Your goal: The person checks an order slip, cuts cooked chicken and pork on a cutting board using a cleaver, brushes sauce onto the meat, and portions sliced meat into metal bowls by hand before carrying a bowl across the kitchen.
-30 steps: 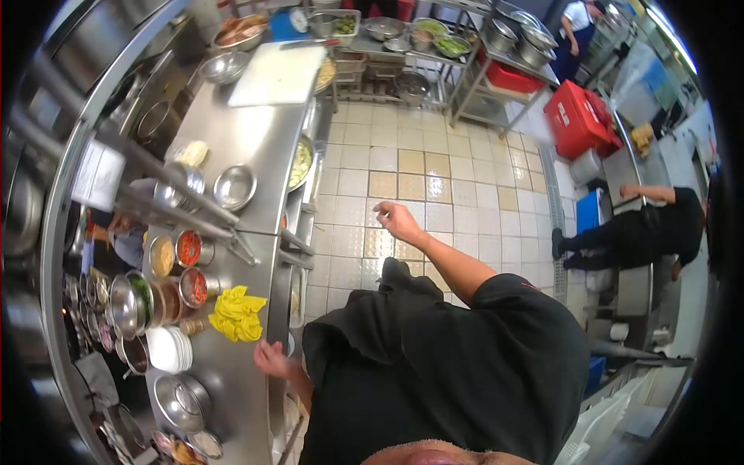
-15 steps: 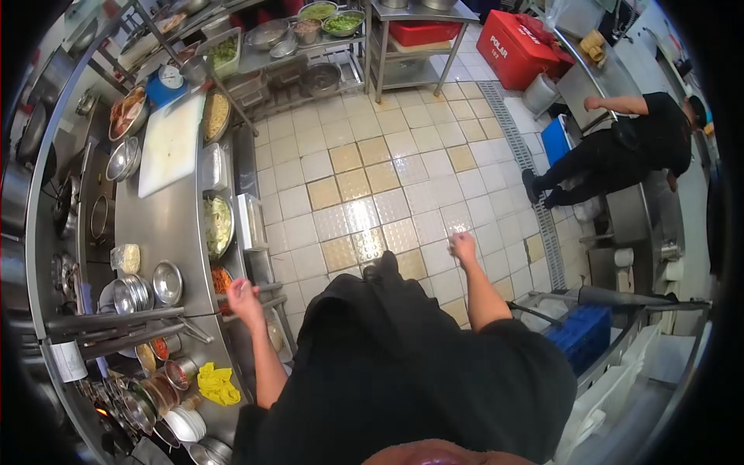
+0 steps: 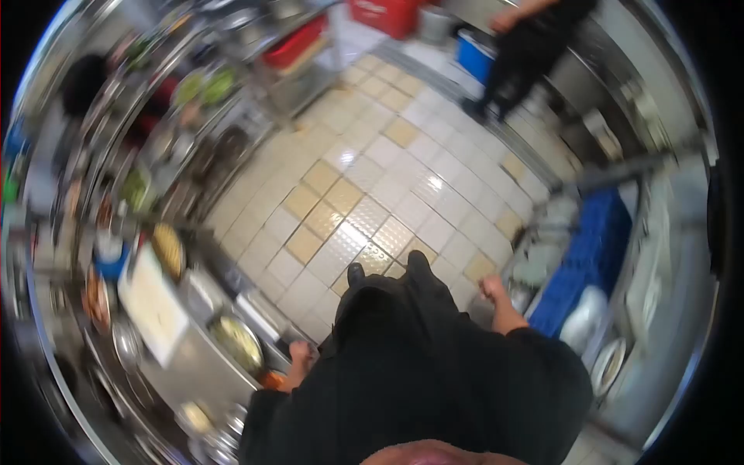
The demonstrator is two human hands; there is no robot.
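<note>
My left hand [image 3: 300,356] hangs by the counter's edge, its fingers curled in, somewhat blurred, with nothing visible in them. Beside it on the counter side are a container of orange shredded food [image 3: 273,379] and a metal bowl of pale cut vegetables [image 3: 237,343]. On the other side of my body, my right hand [image 3: 490,287] is closed in a loose fist and holds nothing that I can see. It is nearest the blue crates [image 3: 583,260] at the right, apart from them. My two dark shoes [image 3: 418,263] show on the tiles.
A white cutting board [image 3: 155,304] lies on the steel counter [image 3: 203,372] at left. Shelving with food bowls [image 3: 219,85] stands at the back left. A person in dark clothes [image 3: 527,58] stands at upper right, near a blue box [image 3: 474,56] and a floor drain [image 3: 434,77].
My view has turned to the right, so the counter sits lower left and the blue crates show more fully. My left hand is lower and closer to my body.
</note>
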